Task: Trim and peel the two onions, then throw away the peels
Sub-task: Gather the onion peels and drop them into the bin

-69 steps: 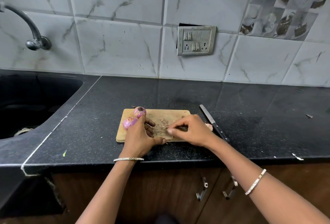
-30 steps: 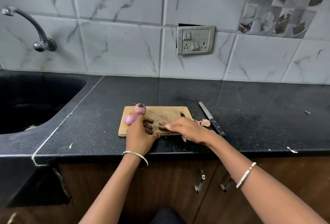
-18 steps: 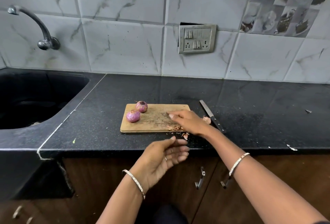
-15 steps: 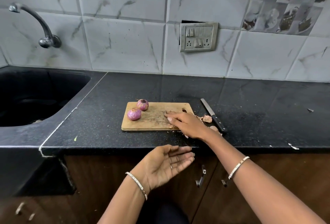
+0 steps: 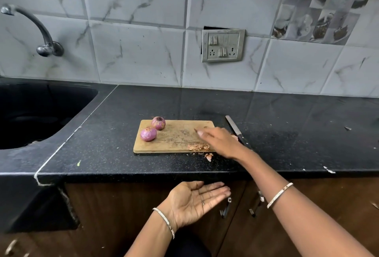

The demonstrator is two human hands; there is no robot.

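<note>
Head view: the sink (image 5: 41, 113) is set into the left end of the countertop (image 5: 287, 144). On the left end of the cutting board (image 5: 176, 133) sit two purple onions close together: the near onion (image 5: 148, 134) and, at the far edge, the far onion (image 5: 158, 123). The left hand (image 5: 194, 201) is cupped palm up, fingers straight and together, below the countertop's front edge. The peels (image 5: 198, 147) lie at the board's near right corner, a few on the countertop. The right hand (image 5: 221, 142) lies flat over the board's right end, fingers extended. The knife (image 5: 232, 123) rests just right of the board.
</note>
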